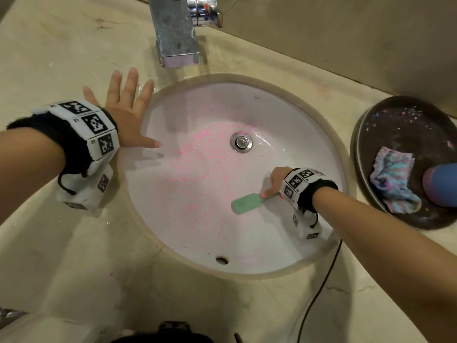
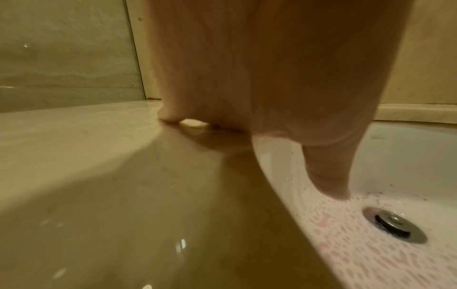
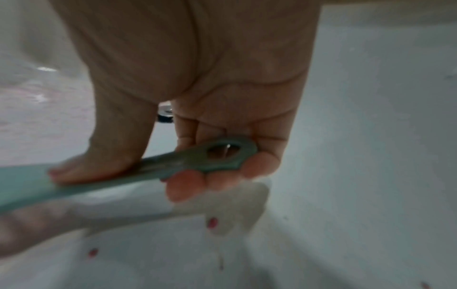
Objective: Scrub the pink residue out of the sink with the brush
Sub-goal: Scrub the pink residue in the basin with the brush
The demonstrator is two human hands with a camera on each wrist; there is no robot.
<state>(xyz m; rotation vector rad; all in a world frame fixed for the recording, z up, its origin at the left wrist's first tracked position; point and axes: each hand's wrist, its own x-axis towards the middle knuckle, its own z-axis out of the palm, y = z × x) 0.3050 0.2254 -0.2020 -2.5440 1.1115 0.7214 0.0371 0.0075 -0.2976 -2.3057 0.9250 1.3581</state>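
Note:
A round white sink [image 1: 284,115] is sunk into the beige counter, and pink residue [image 1: 188,174] speckles its left and middle floor around the metal drain [image 1: 241,141]. My right hand [image 1: 273,183] grips the handle of a green brush [image 1: 244,203] low in the basin's right side, brush head down on the porcelain. The right wrist view shows the brush handle [image 3: 193,160] held by curled fingers with the thumb pressing on top. My left hand [image 1: 123,112] lies flat with fingers spread on the counter at the sink's left rim, thumb [image 2: 329,176] reaching into the bowl.
A chrome faucet [image 1: 175,33] stands behind the sink. A dark round tray [image 1: 395,120] on the right counter holds a blue-purple cloth [image 1: 393,181] and a blue bottle [image 1: 442,184]. A black cable [image 1: 319,288] runs over the front counter.

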